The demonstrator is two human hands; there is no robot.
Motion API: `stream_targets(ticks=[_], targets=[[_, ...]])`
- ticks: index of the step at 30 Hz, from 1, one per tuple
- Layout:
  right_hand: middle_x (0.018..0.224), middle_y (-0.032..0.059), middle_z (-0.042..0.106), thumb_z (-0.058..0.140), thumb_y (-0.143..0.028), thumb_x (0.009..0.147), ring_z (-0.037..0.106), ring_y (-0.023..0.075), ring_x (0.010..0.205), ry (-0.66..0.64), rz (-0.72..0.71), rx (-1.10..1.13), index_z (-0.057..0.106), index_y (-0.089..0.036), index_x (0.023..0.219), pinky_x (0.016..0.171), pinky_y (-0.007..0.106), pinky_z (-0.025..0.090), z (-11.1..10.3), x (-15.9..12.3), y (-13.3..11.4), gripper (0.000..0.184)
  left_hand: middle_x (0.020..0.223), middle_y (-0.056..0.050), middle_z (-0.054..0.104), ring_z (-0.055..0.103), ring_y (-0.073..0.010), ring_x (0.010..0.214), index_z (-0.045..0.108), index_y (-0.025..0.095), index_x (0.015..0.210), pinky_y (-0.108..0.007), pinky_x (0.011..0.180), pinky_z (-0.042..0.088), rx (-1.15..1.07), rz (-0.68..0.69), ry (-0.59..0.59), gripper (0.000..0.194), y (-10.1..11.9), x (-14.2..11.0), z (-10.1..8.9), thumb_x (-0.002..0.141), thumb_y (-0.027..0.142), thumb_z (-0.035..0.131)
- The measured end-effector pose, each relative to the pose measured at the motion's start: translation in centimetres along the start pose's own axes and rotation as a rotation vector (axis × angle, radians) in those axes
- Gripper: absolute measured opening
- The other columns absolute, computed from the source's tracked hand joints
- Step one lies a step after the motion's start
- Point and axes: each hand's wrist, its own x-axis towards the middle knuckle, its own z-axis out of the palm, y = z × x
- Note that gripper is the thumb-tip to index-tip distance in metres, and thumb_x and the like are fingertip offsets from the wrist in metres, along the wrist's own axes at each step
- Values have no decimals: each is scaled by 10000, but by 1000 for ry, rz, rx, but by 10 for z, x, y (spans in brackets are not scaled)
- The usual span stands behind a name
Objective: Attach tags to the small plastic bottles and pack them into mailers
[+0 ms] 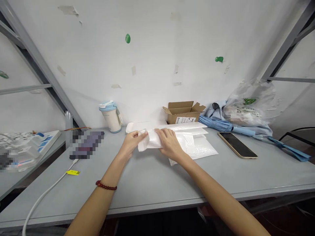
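Both my hands grip a white bubble mailer (153,140) above the middle of the grey table. My left hand (131,141) pinches its left end, where a flap stands folded up. On the right part of the same mailer, my right hand (169,142) is closed with its fingers over the top. Whether anything is inside the mailer cannot be seen. More white bubble mailers (201,149) lie spread behind and to the right of my right hand, partly covered by it.
A small open cardboard box (183,113) stands against the wall, with a lidded cup (112,118) to its left. Rightward lie a phone (237,144), a folded blue umbrella (221,124) and a clear plastic bag (253,105). A white cable (46,190) crosses the table's left side.
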Motion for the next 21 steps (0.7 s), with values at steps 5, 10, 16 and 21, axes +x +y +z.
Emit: stream_targets(ticks=[5,10,16,21], targets=[[1096,137,485,507,-97,652,421,285,1022,125,216,-13,424,-144,1227,861,407,325,-6,2,13,584,673,-39,647,584,-183,666,638,160,710,-274,632,414,358,147,283,189,-4,15,-29,676,335,578],[1065,99,508,526,-178,650,452,281,1010,159,343,183,431,-193,1187,854,409,349,-4,2,18,546,786,-74,687,603,-240,782,671,173,783,-338,757,432,585,225,267,180,-24,27,-41,681,254,547],[1069,114,504,524,-175,663,448,288,1019,204,312,94,428,-179,1194,866,425,326,-3,1,16,540,1069,-129,664,546,-290,1059,684,156,960,-388,932,373,690,311,218,345,-44,39,-46,708,124,450],[1085,121,507,521,-158,663,444,286,1017,178,293,50,433,-166,1189,859,415,319,-2,1,15,533,1051,-116,678,579,-276,1020,684,159,954,-363,919,389,721,244,180,303,-53,47,-49,716,185,499]])
